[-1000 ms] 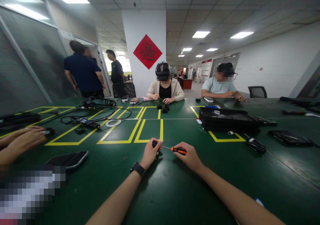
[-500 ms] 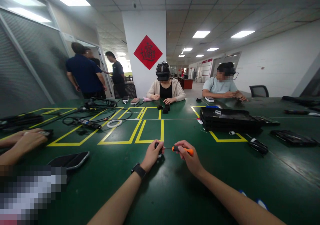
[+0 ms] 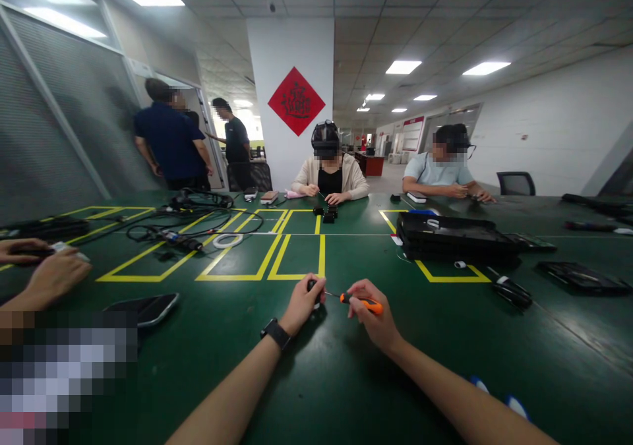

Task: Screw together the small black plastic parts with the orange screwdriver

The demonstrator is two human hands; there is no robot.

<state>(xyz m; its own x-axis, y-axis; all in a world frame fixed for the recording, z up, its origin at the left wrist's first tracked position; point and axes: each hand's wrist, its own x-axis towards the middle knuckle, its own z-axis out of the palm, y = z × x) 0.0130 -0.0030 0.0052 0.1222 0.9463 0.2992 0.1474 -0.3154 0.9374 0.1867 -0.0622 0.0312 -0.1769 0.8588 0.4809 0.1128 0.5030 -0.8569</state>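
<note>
Your fingers are curled tight on both sides: the fingers of your left hand point(image 3: 302, 302) are wrapped around a small black plastic part point(image 3: 312, 287), and the fingers of your right hand point(image 3: 374, 316) pinch the orange handle of a thin little screwdriver point(image 3: 360, 302). The metal tip of the screwdriver points left and meets the black part, though the very spot where they touch is too small to see. Both things are held just above the green desk point(image 3: 316, 366), near the middle of its near edge, just this side of the yellow tape boxes point(image 3: 295, 258). The black part looks light and hard, so you should hold it by its sides and keep it still; it is small and could slip out if you let go a little. The screwdriver looks light and stiff too, with a thin shaft, so keep your grip on the fat orange handle, not on the metal. You hold one black part and one screwdriver. On your left wrist sits one black watch point(image 3: 275, 333). At the left edge of the desk are two hands of another person point(image 3: 42, 270). Near them lies one flat dark case point(image 3: 143, 307). Across the desk two seated people work, and between them and you lies a small bunch of black parts point(image 3: 326, 214). One big black flat box point(image 3: 452, 237) sits toward the right side. Two more people stand by the far left wall.
</note>
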